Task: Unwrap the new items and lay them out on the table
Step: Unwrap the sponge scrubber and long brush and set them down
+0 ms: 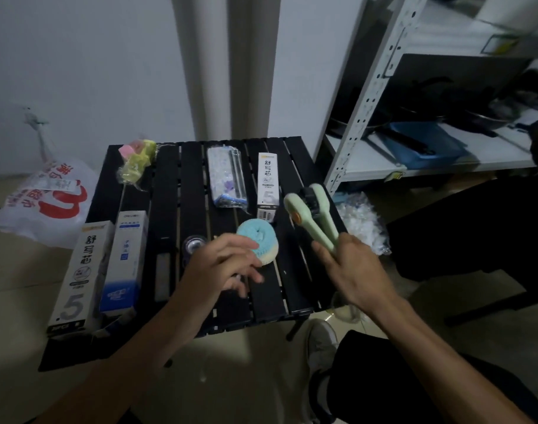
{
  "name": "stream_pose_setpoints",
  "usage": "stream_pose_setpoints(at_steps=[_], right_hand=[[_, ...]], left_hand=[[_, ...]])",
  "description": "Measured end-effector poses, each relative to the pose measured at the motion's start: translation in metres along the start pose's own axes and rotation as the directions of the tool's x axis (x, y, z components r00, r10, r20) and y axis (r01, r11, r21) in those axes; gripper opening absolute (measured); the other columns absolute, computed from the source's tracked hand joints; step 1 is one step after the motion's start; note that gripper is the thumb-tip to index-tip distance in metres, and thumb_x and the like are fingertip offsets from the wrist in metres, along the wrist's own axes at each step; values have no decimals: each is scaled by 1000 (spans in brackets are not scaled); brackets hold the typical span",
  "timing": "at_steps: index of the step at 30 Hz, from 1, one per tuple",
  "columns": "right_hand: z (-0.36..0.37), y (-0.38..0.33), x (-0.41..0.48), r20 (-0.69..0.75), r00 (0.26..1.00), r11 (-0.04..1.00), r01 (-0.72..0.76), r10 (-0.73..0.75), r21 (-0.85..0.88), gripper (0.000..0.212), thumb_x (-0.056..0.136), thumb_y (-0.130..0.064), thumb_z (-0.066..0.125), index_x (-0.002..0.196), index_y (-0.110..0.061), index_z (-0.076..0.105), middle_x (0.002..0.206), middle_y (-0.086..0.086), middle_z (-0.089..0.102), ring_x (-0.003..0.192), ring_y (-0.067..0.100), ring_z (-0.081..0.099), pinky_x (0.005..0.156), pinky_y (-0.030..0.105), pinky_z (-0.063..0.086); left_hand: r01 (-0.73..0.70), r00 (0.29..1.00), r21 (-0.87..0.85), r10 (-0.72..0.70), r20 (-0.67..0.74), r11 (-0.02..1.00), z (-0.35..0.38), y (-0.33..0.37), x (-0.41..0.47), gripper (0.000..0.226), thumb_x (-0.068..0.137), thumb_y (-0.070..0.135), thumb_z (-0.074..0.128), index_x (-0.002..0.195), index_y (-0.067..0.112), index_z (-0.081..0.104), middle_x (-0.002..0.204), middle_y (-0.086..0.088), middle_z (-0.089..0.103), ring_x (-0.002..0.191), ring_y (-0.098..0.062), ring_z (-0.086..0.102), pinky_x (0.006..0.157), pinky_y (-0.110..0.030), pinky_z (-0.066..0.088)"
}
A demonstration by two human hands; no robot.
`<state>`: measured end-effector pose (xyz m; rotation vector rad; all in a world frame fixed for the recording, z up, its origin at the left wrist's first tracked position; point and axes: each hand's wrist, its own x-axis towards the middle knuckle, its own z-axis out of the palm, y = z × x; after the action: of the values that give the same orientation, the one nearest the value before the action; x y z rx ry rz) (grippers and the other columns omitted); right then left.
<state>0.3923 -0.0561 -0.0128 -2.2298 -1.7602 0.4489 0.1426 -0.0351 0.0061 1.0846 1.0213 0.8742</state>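
My left hand [228,266] hung loose and empty over the near middle of the table [167,179], fingers relaxed, their tips at the near edge of the round blue sponge [257,240]; blur kept me from telling whether they touched it. My right hand [352,272], well apart from the left, was wrapped round the lower handles of the green brushes [321,223], heads angled up and away over the table's right edge.

The brushes looked like light, stiff plastic, smooth enough to slide. I judged the grip low on the paired handles sound, provided I laid them down flat rather than dropping them. The sponge looked soft and nearly weightless; a pinch at its rim would do.

At the near left lay a white box [78,270] and a blue-and-white box [125,258] side by side, rigid card, best taken across the long sides. Farther back sat a pen pack [226,179] in clear film, likely slippery, beside a small white box [267,182]. At the far left corner lay a pink and yellow bundle [137,160] in crinkly wrap, which looked delicate.
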Motion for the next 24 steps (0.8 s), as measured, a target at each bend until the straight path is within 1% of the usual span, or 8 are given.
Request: stream_pose_setpoints(at_steps=[3,7,13,15,17,20,22,24], right_hand=[[18,2,1,36,992,988,-120,124,-97,53,106,-57,39,119,-7,53,117,17,59,102,38,64,83,42,49],[32,-3,2,53,982,973,-170,180,-154,51,106,-58,34,121,-11,46,121,17,56,103,37,63,83,43,49],[-7,-8,-8,70,963,956,-246,260,-161,71,98,-73,36,126,-9,46,125,18,53,109,38,62,88,45,50],[-30,-14,-23,-135,978,988,-158,156,1,51,101,-64,41,115,-16,50,114,9,55,98,31,62,80,40,48],[-43,-32,-41,-318,946,943,54,57,327,23,102,-44,48,98,-22,52,96,-3,57,84,17,57,73,33,42],[-29,-62,-57,-214,977,725,148,-1,673,4,88,-25,51,89,-24,55,85,-9,57,78,7,53,71,22,39],[-12,-68,-61,-126,989,732,145,-81,665,11,86,-22,49,93,-24,56,95,-6,56,89,6,54,78,21,40],[-1,-67,-64,-44,984,787,164,-171,595,13,95,-20,48,101,-22,59,104,-5,53,102,3,50,86,20,38]], left_hand=[[17,999,43,-19,41,999,5,-9,0,8,89,1,63,96,-3,67,75,-15,68,59,-29,63,41,-27,39],[31,997,80,-36,64,996,6,-15,-3,9,85,5,62,88,3,69,72,-16,65,57,-29,59,41,-27,37],[48,979,103,-67,193,994,13,-15,-12,13,81,15,63,90,8,70,77,-15,65,61,-30,62,44,-30,41],[51,954,122,-84,287,991,20,-15,-21,18,85,16,66,102,14,71,91,-14,70,72,-31,69,50,-34,47],[85,903,119,-127,411,989,32,-18,-28,39,88,16,71,125,22,63,112,-10,72,90,-34,73,58,-38,53],[147,868,9,-134,478,989,53,-24,-37,48,85,16,76,131,16,61,112,-6,73,90,-27,72,58,-37,57],[160,923,-80,-121,366,984,61,-25,-36,32,81,20,79,112,13,74,96,-13,72,75,-20,67,55,-36,55],[133,970,-87,-111,218,987,59,-25,-32,12,89,23,76,100,23,80,89,-16,70,72,-22,63,52,-33,52]])
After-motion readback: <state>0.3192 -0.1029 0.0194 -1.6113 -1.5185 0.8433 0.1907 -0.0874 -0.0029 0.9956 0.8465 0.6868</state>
